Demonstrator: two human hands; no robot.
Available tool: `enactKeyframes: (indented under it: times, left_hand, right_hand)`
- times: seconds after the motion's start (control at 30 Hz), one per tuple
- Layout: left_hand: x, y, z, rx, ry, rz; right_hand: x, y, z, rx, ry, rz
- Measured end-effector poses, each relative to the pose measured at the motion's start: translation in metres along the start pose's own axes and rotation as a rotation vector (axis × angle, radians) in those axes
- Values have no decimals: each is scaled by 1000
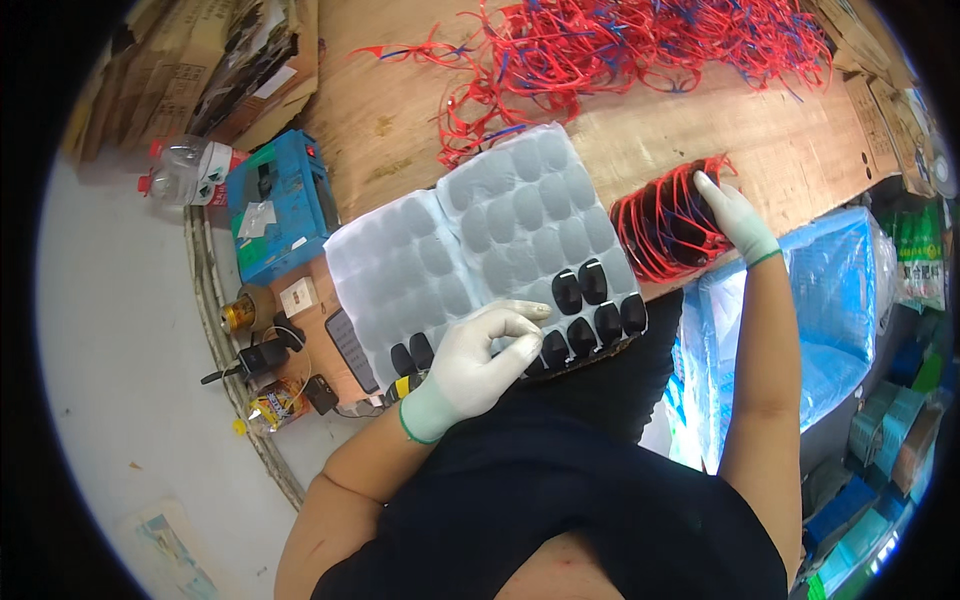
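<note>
My left hand [480,362], in a white glove with a green cuff, hovers over the near edge of a pale moulded tray [440,240] with oval hollows. Its fingers are bent, the thumb close to the fingertips; whatever they may hold is hidden. Several dark lenses [567,291] sit in the nearest hollows, some partly behind this hand. To the right, my gloved right hand [735,215] has its fingers around the end of a packed row of red-framed sunglasses [668,222] with dark lenses. Those fingers are partly hidden by the frames.
A tangled heap of red and blue frames [640,50] covers the table's far side. At left are a blue-green box [280,205], plastic bottles [185,170], tape and a black adapter [262,355]. Cardboard [200,70] is stacked behind. A blue plastic-lined bin [825,310] stands at right.
</note>
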State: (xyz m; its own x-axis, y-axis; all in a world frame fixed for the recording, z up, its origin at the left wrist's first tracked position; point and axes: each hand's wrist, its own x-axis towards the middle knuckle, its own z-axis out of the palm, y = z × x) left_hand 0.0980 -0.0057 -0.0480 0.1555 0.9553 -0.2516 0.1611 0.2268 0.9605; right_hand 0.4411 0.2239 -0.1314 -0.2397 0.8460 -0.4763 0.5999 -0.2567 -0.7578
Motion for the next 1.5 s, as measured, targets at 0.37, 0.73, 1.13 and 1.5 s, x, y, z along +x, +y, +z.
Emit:
enactKeyframes:
  times: [0.37,0.73,1.13,1.5]
  left_hand:
    - [-12,-3,-11,-29,78,-49]
    - [-5,-1,-39,42,156,-16]
    - [135,13,-106,501,344,-5]
    - [289,-48,-145,698,235,-490]
  right_hand:
    - [4,10,-20,-198,276,-31]
    - [-64,-8,16,-357,784,-220]
    - [-100,-43,53,-138,819,-436]
    - [-139,-20,36,-121,881,-502]
